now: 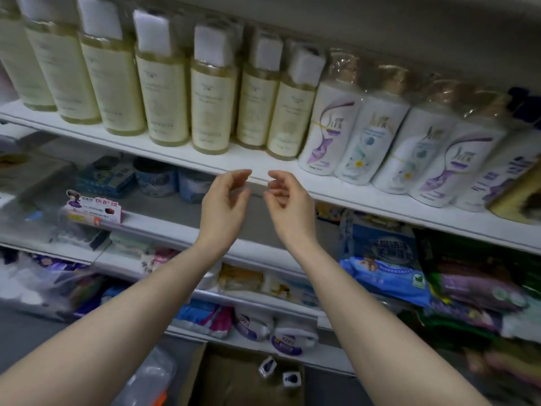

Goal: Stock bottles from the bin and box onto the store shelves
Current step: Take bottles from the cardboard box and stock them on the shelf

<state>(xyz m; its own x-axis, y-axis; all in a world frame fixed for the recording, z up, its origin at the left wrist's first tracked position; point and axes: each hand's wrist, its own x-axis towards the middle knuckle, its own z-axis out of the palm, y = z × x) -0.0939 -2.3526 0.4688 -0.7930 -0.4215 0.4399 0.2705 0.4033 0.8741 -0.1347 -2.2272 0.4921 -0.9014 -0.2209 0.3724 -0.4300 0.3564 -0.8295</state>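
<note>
Head view. Cream bottles (pixel 210 92) stand in a row on the top shelf (pixel 175 150), at 12 o'clock from both hands and clear of them. White bottles with purple labels (pixel 328 127) continue the row toward 2 o'clock. At 6 o'clock, a cardboard box (pixel 234 382) on the floor shows two bottle tops (pixel 268 366). Lower shelves carry blurred packets. Left hand (pixel 227 200) and right hand (pixel 288 200) are raised side by side before the shelf edge, palms facing, fingers loosely curled, gripping nothing.

Dim, soft, blurred, edges bowed
</note>
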